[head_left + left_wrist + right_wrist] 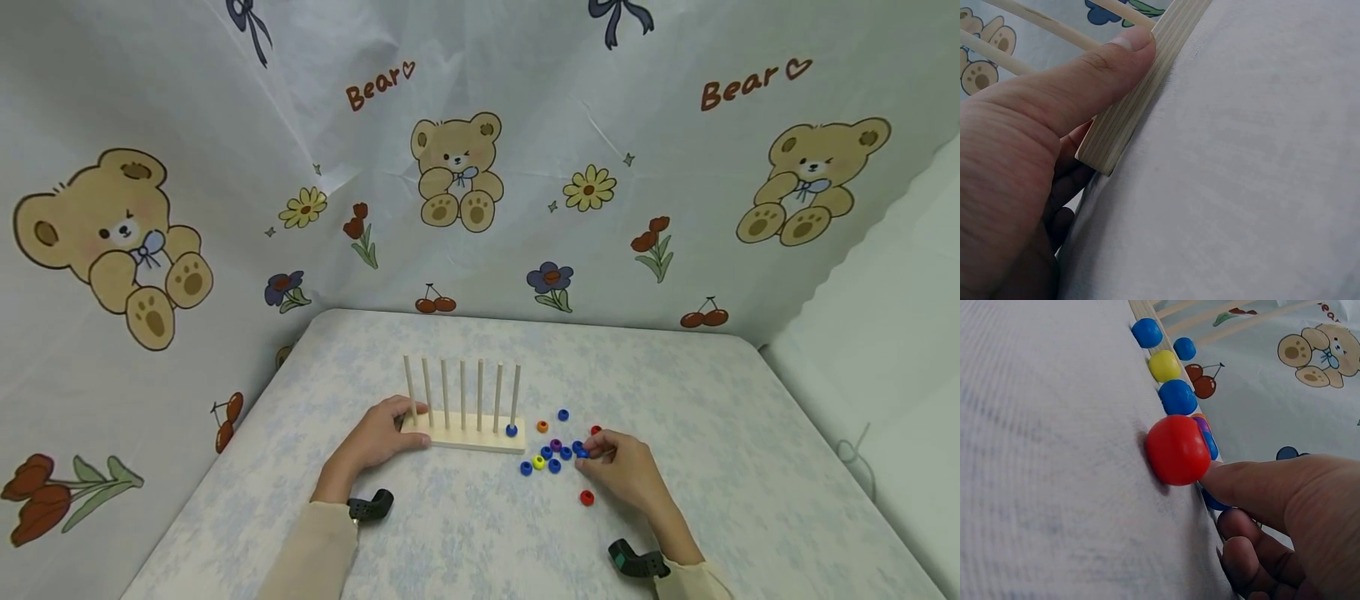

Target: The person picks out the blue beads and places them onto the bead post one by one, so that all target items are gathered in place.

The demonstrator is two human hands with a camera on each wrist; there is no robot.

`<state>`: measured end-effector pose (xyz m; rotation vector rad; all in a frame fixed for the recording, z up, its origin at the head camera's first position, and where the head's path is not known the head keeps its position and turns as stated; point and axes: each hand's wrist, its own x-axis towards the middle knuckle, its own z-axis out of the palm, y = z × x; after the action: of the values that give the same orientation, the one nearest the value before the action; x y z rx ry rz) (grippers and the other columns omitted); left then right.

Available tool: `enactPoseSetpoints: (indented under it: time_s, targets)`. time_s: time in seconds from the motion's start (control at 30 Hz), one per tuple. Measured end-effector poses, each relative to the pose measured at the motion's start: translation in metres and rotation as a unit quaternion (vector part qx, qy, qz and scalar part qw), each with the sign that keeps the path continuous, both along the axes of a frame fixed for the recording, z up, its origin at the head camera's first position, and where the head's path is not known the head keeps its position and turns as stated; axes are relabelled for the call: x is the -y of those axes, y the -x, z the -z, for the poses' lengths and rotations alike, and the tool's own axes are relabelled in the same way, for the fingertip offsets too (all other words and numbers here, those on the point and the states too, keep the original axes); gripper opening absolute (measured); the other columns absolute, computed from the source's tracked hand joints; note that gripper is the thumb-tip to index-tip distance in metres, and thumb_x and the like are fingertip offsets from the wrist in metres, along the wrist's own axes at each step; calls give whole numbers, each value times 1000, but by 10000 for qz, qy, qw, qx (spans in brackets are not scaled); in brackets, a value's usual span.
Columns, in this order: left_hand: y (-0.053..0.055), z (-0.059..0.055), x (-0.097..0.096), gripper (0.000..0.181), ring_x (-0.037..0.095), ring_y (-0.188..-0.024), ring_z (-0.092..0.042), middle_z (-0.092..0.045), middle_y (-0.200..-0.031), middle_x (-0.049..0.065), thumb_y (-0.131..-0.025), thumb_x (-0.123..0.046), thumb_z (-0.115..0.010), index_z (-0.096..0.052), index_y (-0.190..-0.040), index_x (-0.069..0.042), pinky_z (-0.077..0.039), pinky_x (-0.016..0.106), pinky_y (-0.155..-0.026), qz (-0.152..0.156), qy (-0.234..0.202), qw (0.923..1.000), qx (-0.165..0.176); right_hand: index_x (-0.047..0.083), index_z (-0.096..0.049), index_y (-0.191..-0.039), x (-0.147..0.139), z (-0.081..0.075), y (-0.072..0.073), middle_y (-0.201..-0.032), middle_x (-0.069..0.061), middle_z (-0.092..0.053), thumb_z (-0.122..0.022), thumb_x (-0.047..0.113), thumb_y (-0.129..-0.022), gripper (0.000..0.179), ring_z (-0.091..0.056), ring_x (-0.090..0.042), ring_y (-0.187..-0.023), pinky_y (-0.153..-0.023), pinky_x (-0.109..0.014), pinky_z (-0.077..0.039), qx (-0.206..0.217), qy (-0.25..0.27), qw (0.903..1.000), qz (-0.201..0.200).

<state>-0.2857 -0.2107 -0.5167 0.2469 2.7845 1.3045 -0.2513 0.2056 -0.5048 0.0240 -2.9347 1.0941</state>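
Note:
A wooden peg stand (463,435) with several upright rods rests on the table, one blue bead (512,431) at the foot of its rightmost rod. My left hand (384,433) grips the stand's left end; in the left wrist view the thumb (1110,78) lies along the edge of the base. To the right of the stand, my right hand (622,471) pinches a blue bead (582,454) between thumb and fingers, among loose beads. That bead (1215,500) is partly hidden behind the thumb in the right wrist view.
Loose blue beads lie around a yellow bead (538,462), a purple bead (556,445) and an orange bead (542,427). One red bead (587,497) sits nearer me, another (596,430) just behind my right hand. A bear-printed cloth (525,250) hangs beyond the table.

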Motion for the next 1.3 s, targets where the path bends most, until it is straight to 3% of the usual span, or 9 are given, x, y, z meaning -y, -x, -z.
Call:
enactPoseSetpoints:
  time_s: [0.6,0.9,1.3]
  targets:
    - [-5,-3,-3,58,22,-131,-54,-61,-135,-6,-73,-46,-88,-68,-125,-34,-42,51,-110,1,-100,9999,-14,13,-72,-95,0,-2,-3,-84,2,-68,-84,26,-81,23,-52,-14,-73,-61,-23,-41,94,33,9999,49]
    - [-7,1,1,53,19,-128,-56,-62,-131,-10,-73,-44,-89,-68,-121,-38,-42,49,-109,-7,-100,9999,42,14,-71,-95,0,0,-3,-84,3,-68,-82,26,-84,20,-56,-13,-75,-64,-25,-45,179,66,9998,-28]
    - [-4,-2,0,57,19,-127,-56,-62,-130,-9,-72,-48,-88,-68,-124,-36,-43,49,-109,17,-120,9999,-78,16,-70,-97,0,-16,-2,-86,5,-69,-79,25,-88,16,-62,-11,-79,-71,-29,-51,54,-95,9993,-349]
